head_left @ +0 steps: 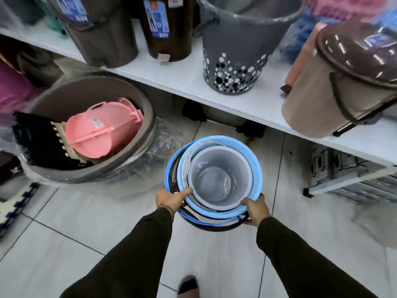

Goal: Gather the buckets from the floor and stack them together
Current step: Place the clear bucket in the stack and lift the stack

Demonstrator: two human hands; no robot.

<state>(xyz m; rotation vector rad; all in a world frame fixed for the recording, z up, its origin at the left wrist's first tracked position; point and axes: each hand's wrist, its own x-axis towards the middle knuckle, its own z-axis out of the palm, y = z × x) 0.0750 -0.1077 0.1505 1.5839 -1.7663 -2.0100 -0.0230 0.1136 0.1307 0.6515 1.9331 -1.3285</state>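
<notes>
1. Head view: nested stack of buckets (214, 181) held above the tiled floor (86, 233), just in front of the white shelf (182, 82); grey bucket (217, 179) innermost, light-blue bucket (251, 168) around it, blue and dark rims outside.
2. L hand (171, 200) clamped on near-left rim, thumb over the light-blue edge.
3. R hand (255, 211) clamped on near-right rim, fingers under.
4. Left: big grey tub (137, 100) w/ pink bucket (103, 130) lying on its side inside.
5. On shelf: dotted grey bin (236, 61), brown-lidded bin (335, 82).
</notes>
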